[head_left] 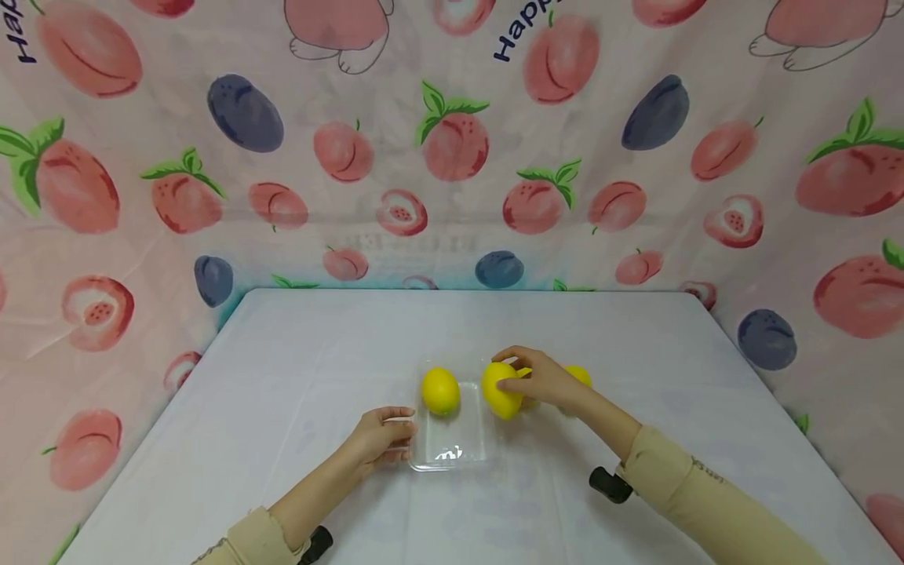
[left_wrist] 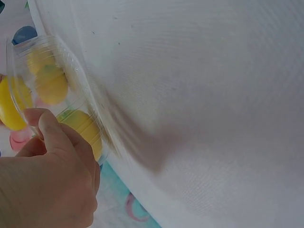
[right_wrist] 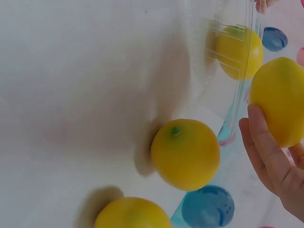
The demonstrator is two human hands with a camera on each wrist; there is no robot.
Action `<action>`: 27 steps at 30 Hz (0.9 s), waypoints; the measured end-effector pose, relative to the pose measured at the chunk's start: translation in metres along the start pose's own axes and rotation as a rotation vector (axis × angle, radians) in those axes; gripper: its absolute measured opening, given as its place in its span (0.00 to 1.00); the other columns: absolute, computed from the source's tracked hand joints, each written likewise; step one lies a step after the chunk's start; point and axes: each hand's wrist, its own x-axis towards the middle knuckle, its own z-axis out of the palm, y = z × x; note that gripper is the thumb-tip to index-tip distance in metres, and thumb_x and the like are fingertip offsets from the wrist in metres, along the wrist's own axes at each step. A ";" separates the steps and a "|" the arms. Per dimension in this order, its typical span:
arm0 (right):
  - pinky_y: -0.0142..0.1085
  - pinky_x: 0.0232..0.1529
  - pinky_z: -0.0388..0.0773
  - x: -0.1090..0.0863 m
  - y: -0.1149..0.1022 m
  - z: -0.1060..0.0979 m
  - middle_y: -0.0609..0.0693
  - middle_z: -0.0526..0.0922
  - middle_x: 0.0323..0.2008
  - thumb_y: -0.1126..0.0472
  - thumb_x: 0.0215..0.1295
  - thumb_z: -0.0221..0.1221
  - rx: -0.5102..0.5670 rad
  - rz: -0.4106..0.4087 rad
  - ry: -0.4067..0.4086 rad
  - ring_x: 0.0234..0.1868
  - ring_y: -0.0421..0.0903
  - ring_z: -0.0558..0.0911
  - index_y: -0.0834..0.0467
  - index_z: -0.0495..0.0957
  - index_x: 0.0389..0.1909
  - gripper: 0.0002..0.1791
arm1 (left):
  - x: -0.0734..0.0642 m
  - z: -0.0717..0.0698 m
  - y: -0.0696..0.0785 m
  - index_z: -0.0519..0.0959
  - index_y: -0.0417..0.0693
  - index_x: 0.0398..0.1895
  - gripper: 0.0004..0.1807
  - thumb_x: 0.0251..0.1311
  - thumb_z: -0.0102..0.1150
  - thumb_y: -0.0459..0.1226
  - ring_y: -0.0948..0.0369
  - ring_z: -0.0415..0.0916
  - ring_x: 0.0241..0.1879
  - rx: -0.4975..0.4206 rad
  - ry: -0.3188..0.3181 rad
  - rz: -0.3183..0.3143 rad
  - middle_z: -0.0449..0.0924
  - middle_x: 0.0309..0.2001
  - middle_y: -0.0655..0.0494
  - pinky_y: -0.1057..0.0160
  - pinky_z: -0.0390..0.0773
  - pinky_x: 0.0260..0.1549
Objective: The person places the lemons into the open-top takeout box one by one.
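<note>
Right hand [head_left: 540, 379] grasping a raised lemon [head_left: 497, 399] at the right edge of the clear tray [head_left: 462, 433]
The left hand [head_left: 381, 438] pinches the tray's left wall; light, steady pressure there should keep the plastic from skidding or buckling; the round lemon calls for spread fingertips and good clearance from the rim; the right forearm [head_left: 603, 420] slants in from the lower right; the left forearm [head_left: 314, 488] comes from the lower left.

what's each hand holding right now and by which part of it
The right hand grips a lemon around its right side, as seen in the head view; the left hand pinches the clear container by its left rim.
</note>
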 end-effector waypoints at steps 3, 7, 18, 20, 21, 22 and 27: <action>0.40 0.44 0.83 0.008 -0.004 0.005 0.61 0.74 0.55 0.56 0.60 0.61 -0.024 -0.003 0.000 0.49 0.54 0.76 0.56 0.71 0.57 0.23 | 0.000 -0.001 -0.001 0.69 0.32 0.55 0.20 0.59 0.56 0.27 0.64 0.71 0.25 0.002 -0.003 -0.001 0.76 0.31 0.54 0.71 0.81 0.20; 0.39 0.38 0.84 0.019 -0.008 0.009 0.61 0.74 0.54 0.57 0.61 0.61 -0.057 -0.031 0.006 0.44 0.52 0.77 0.55 0.71 0.57 0.23 | 0.002 -0.001 -0.001 0.70 0.33 0.55 0.19 0.59 0.56 0.27 0.63 0.72 0.26 0.010 -0.001 -0.005 0.76 0.31 0.53 0.71 0.81 0.21; 0.41 0.50 0.78 0.039 -0.023 0.029 0.56 0.79 0.49 0.57 0.59 0.64 -0.279 -0.114 0.051 0.45 0.50 0.76 0.58 0.73 0.55 0.23 | 0.003 -0.003 0.001 0.69 0.33 0.55 0.19 0.59 0.55 0.27 0.63 0.72 0.26 0.012 -0.007 -0.002 0.77 0.33 0.52 0.71 0.81 0.21; 0.44 0.53 0.77 0.041 -0.025 0.033 0.55 0.79 0.50 0.56 0.58 0.64 -0.304 -0.102 0.058 0.46 0.50 0.75 0.57 0.73 0.55 0.24 | 0.002 -0.003 0.001 0.69 0.33 0.55 0.20 0.59 0.55 0.27 0.63 0.72 0.26 0.016 -0.007 -0.001 0.77 0.33 0.52 0.71 0.81 0.21; 0.45 0.53 0.76 0.041 -0.026 0.035 0.55 0.79 0.49 0.56 0.58 0.64 -0.315 -0.095 0.061 0.45 0.50 0.75 0.57 0.73 0.54 0.24 | 0.001 -0.003 0.001 0.69 0.33 0.55 0.20 0.59 0.55 0.27 0.63 0.72 0.26 0.017 -0.008 0.000 0.77 0.32 0.52 0.71 0.81 0.21; 0.45 0.53 0.76 0.042 -0.027 0.037 0.55 0.79 0.49 0.56 0.58 0.65 -0.331 -0.090 0.064 0.45 0.50 0.75 0.57 0.73 0.54 0.24 | 0.001 -0.002 0.000 0.69 0.33 0.55 0.20 0.59 0.55 0.27 0.63 0.72 0.26 0.019 -0.008 0.001 0.77 0.32 0.52 0.71 0.81 0.21; 0.44 0.53 0.76 0.046 -0.029 0.043 0.55 0.80 0.46 0.56 0.57 0.65 -0.431 -0.101 0.091 0.45 0.51 0.75 0.60 0.74 0.53 0.24 | 0.001 -0.001 0.000 0.69 0.33 0.54 0.19 0.59 0.55 0.27 0.64 0.72 0.25 0.012 -0.010 0.002 0.76 0.30 0.54 0.71 0.81 0.20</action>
